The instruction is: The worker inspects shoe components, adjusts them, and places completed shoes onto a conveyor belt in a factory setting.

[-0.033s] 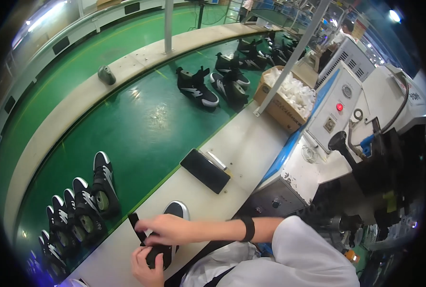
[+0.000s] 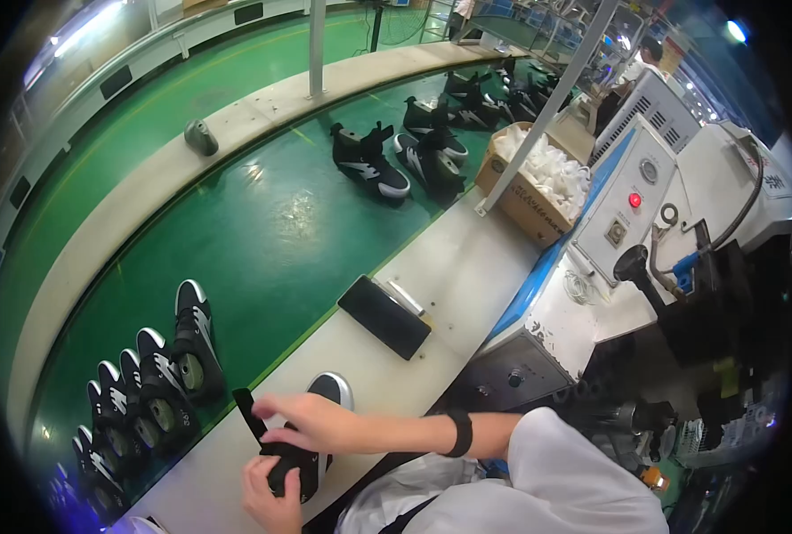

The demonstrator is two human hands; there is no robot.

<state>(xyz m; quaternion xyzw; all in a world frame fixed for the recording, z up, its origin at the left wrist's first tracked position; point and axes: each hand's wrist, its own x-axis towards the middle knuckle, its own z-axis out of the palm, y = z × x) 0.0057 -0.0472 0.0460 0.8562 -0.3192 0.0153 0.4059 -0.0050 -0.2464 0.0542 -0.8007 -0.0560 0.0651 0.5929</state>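
A black sneaker (image 2: 305, 465) with a white-rimmed toe lies on the pale ledge (image 2: 467, 267) at the bottom centre. My left hand (image 2: 270, 494) grips its near end from below. Reaching across from the right, my right hand (image 2: 305, 423) lies over the top of the shoe, a black band on its wrist. Its fingers pinch a black strip (image 2: 245, 408) that stands up from the shoe, probably the tongue. Both hands are closed on the same shoe.
A green conveyor belt (image 2: 262, 240) runs beside the ledge, with several black-and-white sneakers (image 2: 160, 387) in a row at left and more pairs (image 2: 369, 160) farther along. A black flat pad (image 2: 383, 317), a cardboard box of white filling (image 2: 538, 182) and a control-panel machine (image 2: 632, 200) stand at right.
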